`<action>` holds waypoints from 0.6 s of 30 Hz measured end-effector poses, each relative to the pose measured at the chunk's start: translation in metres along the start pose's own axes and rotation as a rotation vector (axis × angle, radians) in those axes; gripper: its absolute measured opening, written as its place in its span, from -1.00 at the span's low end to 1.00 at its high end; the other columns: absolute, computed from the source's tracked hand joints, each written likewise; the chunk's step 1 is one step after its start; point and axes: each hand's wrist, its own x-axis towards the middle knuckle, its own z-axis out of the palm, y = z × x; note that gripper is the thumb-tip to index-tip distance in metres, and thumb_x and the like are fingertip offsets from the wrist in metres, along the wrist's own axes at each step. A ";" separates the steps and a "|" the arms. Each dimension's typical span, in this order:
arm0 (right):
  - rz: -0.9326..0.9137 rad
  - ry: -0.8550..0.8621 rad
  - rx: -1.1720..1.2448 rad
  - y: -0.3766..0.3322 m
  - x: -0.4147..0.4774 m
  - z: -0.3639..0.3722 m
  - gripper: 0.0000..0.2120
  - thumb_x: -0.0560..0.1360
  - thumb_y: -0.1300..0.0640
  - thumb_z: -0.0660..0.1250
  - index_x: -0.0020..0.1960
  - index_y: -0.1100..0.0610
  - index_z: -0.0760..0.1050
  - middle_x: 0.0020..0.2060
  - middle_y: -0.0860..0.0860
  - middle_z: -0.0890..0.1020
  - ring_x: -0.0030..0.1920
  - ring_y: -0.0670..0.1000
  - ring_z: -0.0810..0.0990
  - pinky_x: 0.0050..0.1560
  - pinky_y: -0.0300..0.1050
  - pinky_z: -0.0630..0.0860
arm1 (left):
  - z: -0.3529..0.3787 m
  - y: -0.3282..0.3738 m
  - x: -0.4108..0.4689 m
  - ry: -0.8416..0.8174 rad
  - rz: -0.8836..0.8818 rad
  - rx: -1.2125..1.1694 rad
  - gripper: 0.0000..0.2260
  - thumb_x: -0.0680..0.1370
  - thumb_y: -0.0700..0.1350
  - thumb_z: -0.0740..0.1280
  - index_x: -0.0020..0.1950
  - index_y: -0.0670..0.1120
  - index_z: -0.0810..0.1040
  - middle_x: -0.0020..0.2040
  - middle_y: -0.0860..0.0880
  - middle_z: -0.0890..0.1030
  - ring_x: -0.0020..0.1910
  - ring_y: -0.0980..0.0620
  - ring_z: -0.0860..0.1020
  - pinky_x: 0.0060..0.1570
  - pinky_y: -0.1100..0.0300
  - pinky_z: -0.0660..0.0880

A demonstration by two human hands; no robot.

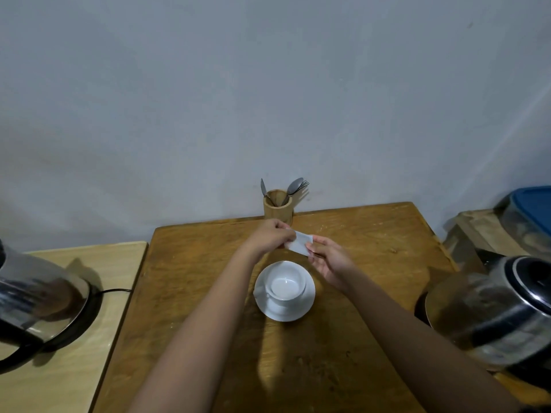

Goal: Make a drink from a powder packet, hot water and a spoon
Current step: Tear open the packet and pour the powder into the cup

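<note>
Powder packet (301, 243), small and white, is held in the air between both hands just beyond the white cup (286, 284), near the far middle of the wooden table (372, 254). Largest in view is the plain grey wall, then that brown, scuffed table with a paler side table (74, 338) butted against its left edge. A steel electric kettle (38, 299) stands on the side table, and a second dark-lidded kettle (501, 311) sits at the right edge of the main table. The cup rests on a white saucer (307, 305) and looks empty.

The left hand (268, 236) pinches the packet's left end with fingers closed on it; the right hand (329, 259) grips the right end the same way. The packet's long axis runs left to right, slightly tilted down toward the right, so the two hands sit at opposite ends, neither clearly nearer. That reads as a tearing grip, with the opening likely to face the cup just below and toward the person.

A wooden holder (278, 207) against the wall, just behind the hands, keeps a spoon (293, 186) and other cutlery.
</note>
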 end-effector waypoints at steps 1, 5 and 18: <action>0.007 0.005 -0.016 0.001 0.002 -0.001 -0.64 0.50 0.41 0.24 0.28 0.26 0.36 -0.13 0.12 0.58 -0.14 -0.02 0.57 -0.21 -0.23 0.55 | 0.001 -0.001 0.003 0.017 0.004 0.000 -0.81 0.48 -0.17 0.33 0.05 -0.21 0.50 -0.20 -0.04 0.52 -0.20 0.04 0.50 -0.17 0.21 0.47; 0.018 -0.024 -0.158 0.003 0.008 -0.005 -0.60 0.47 0.39 0.29 0.30 0.32 0.36 -0.21 0.13 0.57 -0.35 -0.10 0.59 -0.38 -0.32 0.53 | 0.004 -0.010 0.012 0.040 0.018 0.073 -0.93 0.51 -0.18 0.31 -0.16 -0.15 0.50 -0.26 0.01 0.51 -0.29 0.11 0.46 -0.28 0.28 0.41; -0.203 -0.058 -0.931 0.000 0.028 -0.013 -0.71 0.42 0.31 0.39 0.13 0.34 0.51 -0.35 0.00 0.57 -0.37 -0.11 0.56 -0.40 -0.35 0.49 | 0.006 -0.042 0.021 -0.019 -0.055 0.307 -0.87 0.42 -0.31 0.38 -0.11 -0.12 0.55 -0.16 -0.08 0.57 -0.12 -0.01 0.52 -0.07 0.14 0.50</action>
